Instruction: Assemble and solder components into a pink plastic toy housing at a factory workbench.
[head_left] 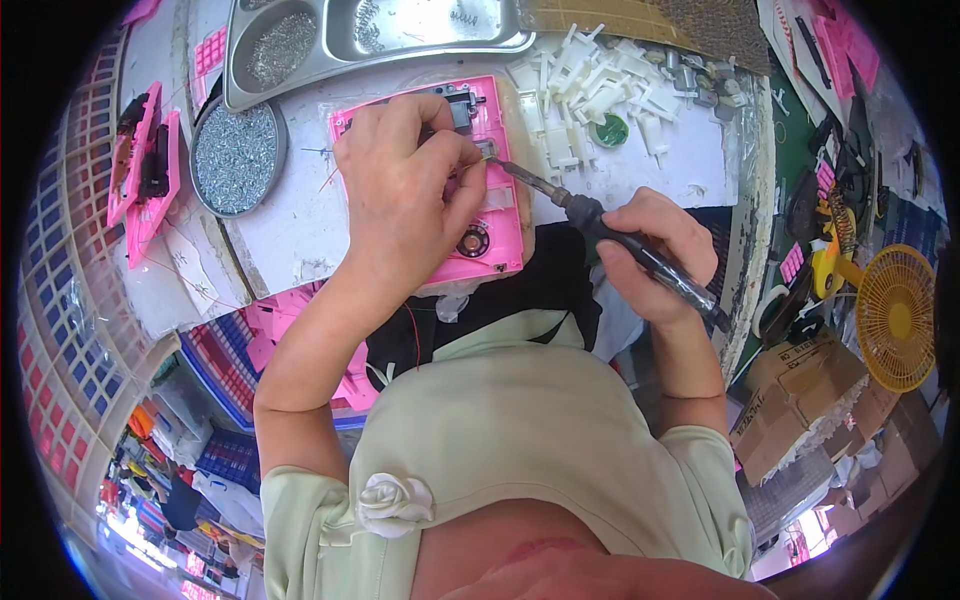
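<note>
A pink plastic housing (495, 215) lies flat on the white bench in front of me, with a small grey motor (462, 101) at its far end and a round black part near its front. My left hand (405, 190) rests on top of it, fingers pinched on a thin wire at its right side. My right hand (655, 255) grips the black handle of a soldering iron (600, 222). The iron's tip points left and meets the housing right where my left fingers pinch.
A round tin of small metal bits (235, 155) and a steel tray (300, 40) stand at the back left. White plastic parts (590, 85) are heaped at the back right. More pink housings (150, 175) sit left. A yellow fan (893, 315) and cardboard boxes (800, 395) are on the right.
</note>
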